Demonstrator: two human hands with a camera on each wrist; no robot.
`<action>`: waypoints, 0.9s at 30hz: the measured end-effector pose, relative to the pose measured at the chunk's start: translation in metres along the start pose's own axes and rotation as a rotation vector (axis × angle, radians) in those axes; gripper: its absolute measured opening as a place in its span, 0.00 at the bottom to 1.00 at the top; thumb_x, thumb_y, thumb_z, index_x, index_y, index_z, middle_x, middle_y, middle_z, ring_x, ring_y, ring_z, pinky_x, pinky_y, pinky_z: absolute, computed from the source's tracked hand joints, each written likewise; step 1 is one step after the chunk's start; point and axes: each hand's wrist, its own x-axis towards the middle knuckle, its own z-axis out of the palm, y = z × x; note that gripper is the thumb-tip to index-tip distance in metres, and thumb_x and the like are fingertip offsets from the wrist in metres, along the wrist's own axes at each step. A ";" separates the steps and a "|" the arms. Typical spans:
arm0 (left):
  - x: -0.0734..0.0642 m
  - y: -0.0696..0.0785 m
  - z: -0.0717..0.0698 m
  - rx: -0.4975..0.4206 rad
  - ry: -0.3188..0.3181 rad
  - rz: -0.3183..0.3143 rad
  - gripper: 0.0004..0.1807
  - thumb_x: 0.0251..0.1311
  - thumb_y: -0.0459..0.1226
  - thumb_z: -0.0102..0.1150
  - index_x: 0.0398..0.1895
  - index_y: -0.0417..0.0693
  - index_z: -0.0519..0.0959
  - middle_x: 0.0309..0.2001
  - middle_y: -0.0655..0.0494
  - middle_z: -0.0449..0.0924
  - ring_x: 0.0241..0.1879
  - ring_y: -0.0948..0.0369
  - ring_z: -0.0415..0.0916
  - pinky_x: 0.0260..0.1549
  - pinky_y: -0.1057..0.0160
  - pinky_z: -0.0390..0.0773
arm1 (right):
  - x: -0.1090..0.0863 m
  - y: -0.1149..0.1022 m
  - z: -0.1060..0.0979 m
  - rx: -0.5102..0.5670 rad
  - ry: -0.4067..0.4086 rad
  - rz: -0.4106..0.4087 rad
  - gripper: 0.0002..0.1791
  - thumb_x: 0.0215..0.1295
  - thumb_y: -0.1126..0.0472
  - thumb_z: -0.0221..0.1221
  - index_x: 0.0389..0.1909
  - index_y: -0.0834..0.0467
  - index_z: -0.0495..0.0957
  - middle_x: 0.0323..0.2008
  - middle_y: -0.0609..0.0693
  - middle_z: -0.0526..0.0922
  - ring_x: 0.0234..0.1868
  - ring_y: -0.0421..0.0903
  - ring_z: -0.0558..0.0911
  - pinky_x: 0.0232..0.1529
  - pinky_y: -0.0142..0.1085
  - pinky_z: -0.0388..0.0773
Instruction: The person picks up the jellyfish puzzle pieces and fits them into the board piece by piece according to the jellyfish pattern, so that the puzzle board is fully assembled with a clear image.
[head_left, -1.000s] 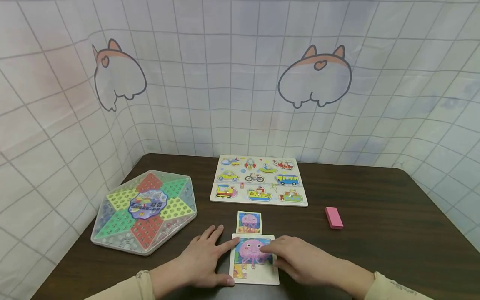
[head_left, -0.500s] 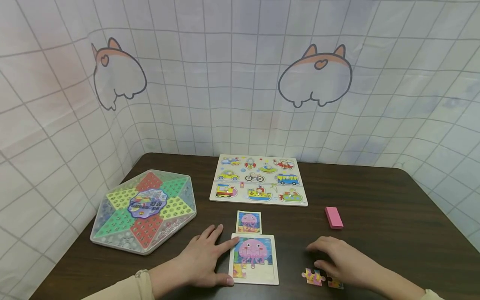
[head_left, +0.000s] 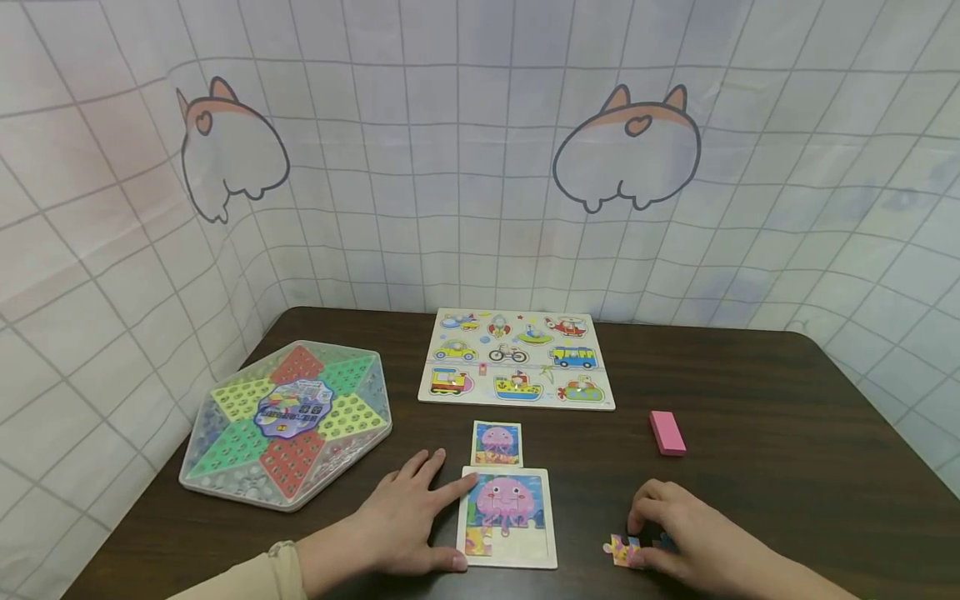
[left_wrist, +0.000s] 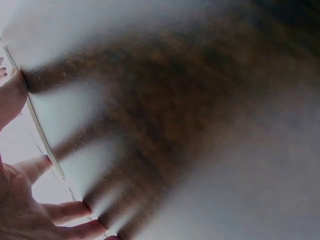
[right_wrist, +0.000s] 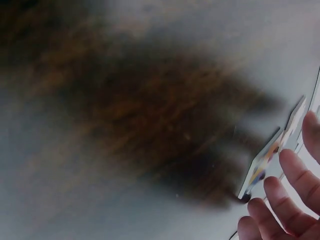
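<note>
My left hand [head_left: 405,521] lies spread on the dark table, its index finger and thumb touching the left edge of a white-framed jellyfish jigsaw puzzle [head_left: 507,504]. Pieces fill its upper part and lower left corner; bare white backing [head_left: 521,546] shows at lower right. Further right, my right hand [head_left: 690,533] is bent low over loose jigsaw pieces. A yellow-and-pink piece [head_left: 621,550] lies by its thumb tip, and a bluish piece [head_left: 664,542] is mostly hidden under the hand. Index finger and thumb stand apart. In the right wrist view, loosely bent fingers [right_wrist: 276,189] are beside the pieces [right_wrist: 259,167].
A small jellyfish picture card [head_left: 497,444] touches the puzzle's far edge. Behind it lies a wooden vehicle peg puzzle [head_left: 517,360]. A hexagonal Chinese checkers set [head_left: 285,425] is at left, a pink block [head_left: 667,433] at right. Patterned white cloth [head_left: 465,167] encloses the table's back and sides.
My right hand has left the jellyfish puzzle, moved right to the loose pieces and lowered over them, its fingers bending. The left hand has stayed in place.
</note>
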 end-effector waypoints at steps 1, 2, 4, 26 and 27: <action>0.000 0.000 0.000 0.000 0.001 0.001 0.50 0.53 0.70 0.64 0.79 0.72 0.60 0.79 0.38 0.54 0.77 0.36 0.53 0.63 0.30 0.67 | 0.000 -0.001 0.001 0.000 0.004 0.000 0.13 0.63 0.42 0.68 0.36 0.43 0.78 0.41 0.33 0.71 0.41 0.30 0.69 0.37 0.30 0.74; 0.000 0.000 0.000 0.000 0.002 0.002 0.50 0.53 0.70 0.64 0.79 0.72 0.60 0.79 0.38 0.54 0.77 0.36 0.53 0.63 0.30 0.67 | 0.000 -0.001 0.001 -0.003 0.011 -0.003 0.13 0.63 0.41 0.69 0.36 0.42 0.77 0.41 0.33 0.71 0.41 0.30 0.69 0.37 0.29 0.73; 0.000 0.000 0.000 0.000 0.008 0.007 0.50 0.53 0.70 0.64 0.79 0.71 0.60 0.79 0.38 0.55 0.77 0.36 0.53 0.63 0.30 0.67 | 0.000 -0.001 0.003 -0.020 0.035 -0.020 0.15 0.61 0.41 0.70 0.35 0.43 0.77 0.40 0.32 0.70 0.40 0.30 0.68 0.36 0.28 0.72; 0.001 -0.001 0.001 -0.008 0.001 0.008 0.50 0.53 0.70 0.65 0.79 0.72 0.60 0.79 0.38 0.54 0.77 0.36 0.53 0.63 0.30 0.67 | 0.014 -0.011 0.006 0.064 -0.006 0.034 0.20 0.53 0.63 0.76 0.34 0.44 0.73 0.33 0.31 0.73 0.37 0.30 0.71 0.34 0.29 0.72; 0.001 -0.002 0.002 -0.007 0.001 0.007 0.50 0.53 0.70 0.65 0.79 0.72 0.60 0.79 0.38 0.54 0.77 0.36 0.53 0.62 0.30 0.67 | 0.015 -0.011 0.005 0.089 -0.021 0.048 0.20 0.54 0.63 0.76 0.34 0.44 0.73 0.33 0.32 0.73 0.37 0.29 0.70 0.34 0.28 0.72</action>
